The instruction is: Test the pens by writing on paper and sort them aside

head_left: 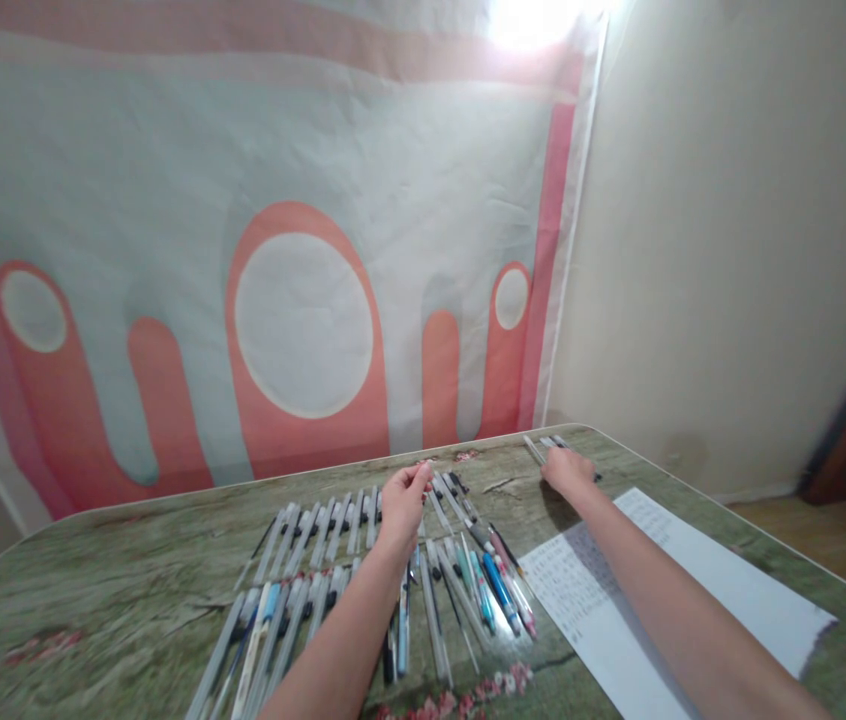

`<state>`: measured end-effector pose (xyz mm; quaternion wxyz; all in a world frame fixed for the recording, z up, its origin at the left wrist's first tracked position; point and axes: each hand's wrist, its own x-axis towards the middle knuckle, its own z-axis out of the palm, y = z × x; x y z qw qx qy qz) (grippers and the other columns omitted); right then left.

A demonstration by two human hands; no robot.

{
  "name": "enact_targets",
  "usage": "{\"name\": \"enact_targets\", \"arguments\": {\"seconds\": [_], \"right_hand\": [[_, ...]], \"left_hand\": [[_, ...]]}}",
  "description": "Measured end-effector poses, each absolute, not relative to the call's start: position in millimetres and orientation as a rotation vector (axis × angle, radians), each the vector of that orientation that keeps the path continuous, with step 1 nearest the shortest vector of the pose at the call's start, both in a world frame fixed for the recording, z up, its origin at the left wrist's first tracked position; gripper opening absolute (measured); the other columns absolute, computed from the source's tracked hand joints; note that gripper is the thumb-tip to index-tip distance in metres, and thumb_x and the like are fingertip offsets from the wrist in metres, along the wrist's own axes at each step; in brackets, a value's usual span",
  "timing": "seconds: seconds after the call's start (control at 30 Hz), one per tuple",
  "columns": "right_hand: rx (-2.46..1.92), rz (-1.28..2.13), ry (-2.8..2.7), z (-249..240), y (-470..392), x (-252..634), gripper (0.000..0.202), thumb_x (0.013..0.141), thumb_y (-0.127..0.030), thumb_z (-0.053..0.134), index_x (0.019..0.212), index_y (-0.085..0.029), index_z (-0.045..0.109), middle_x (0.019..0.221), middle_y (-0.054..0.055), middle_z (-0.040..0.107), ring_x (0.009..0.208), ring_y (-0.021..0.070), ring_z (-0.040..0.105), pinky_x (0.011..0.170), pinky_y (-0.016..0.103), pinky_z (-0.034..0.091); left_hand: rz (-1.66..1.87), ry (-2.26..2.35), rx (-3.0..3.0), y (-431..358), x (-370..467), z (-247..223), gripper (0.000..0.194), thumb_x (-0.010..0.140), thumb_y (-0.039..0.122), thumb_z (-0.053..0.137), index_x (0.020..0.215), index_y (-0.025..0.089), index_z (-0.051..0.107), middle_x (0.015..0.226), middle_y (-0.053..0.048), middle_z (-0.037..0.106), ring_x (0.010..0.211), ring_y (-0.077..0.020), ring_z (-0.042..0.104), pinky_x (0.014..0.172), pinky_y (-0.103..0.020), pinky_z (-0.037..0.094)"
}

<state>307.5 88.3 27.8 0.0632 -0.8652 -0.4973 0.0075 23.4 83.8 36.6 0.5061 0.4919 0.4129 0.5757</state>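
Observation:
My left hand is over the middle of the table, its thumb and fingers pinched together at the far row of pens; what lies between them is too small to make out. My right hand reaches to the far right, fingers curled down over a small group of pens lying there. Whether it grips one of them is hidden. A nearer row holds clear-barrelled pens, and coloured ones, among them a blue pen, lie right of my left forearm.
Handwritten white sheets lie on the right, partly under my right forearm. The wood-patterned table has flower prints. A patterned cloth hangs behind it, beside a plain wall.

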Motion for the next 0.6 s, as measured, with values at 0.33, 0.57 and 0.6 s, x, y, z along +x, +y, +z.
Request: {"name": "enact_targets", "arguments": {"seconds": [0.33, 0.57, 0.6], "right_hand": [[-2.676, -0.056, -1.406, 19.2, 91.6, 321.3, 0.026, 0.077, -0.016, 0.042, 0.094, -0.016, 0.062, 0.098, 0.015, 0.062, 0.090, 0.0243, 0.058, 0.071, 0.034, 0.043], [-2.675, -0.063, -1.376, 17.4, 89.6, 325.8, 0.026, 0.078, -0.017, 0.043, 0.096, -0.014, 0.062, 0.098, 0.017, 0.061, 0.089, 0.0245, 0.058, 0.069, 0.033, 0.043], [-2.676, -0.061, -1.373, 17.9, 88.8, 326.0, 0.026, 0.078, -0.018, 0.044, 0.096, -0.015, 0.062, 0.098, 0.017, 0.061, 0.089, 0.0243, 0.058, 0.069, 0.033, 0.043]], "left_hand": [[1.374, 1.000, 1.201, 80.8, 25.1, 39.0, 0.037, 0.061, 0.050, 0.061, 0.064, 0.013, 0.056, 0.048, 0.005, 0.044, 0.044, -0.0049, 0.034, 0.048, -0.018, 0.027], [1.370, 0.999, 1.208, 77.1, 27.0, 40.6, 0.039, 0.060, 0.051, 0.061, 0.065, 0.013, 0.056, 0.048, 0.005, 0.044, 0.044, -0.0055, 0.034, 0.046, -0.018, 0.026], [1.371, 0.998, 1.207, 77.1, 27.3, 40.5, 0.039, 0.060, 0.051, 0.061, 0.066, 0.013, 0.056, 0.049, 0.005, 0.044, 0.044, -0.0055, 0.034, 0.046, -0.018, 0.026]]}}
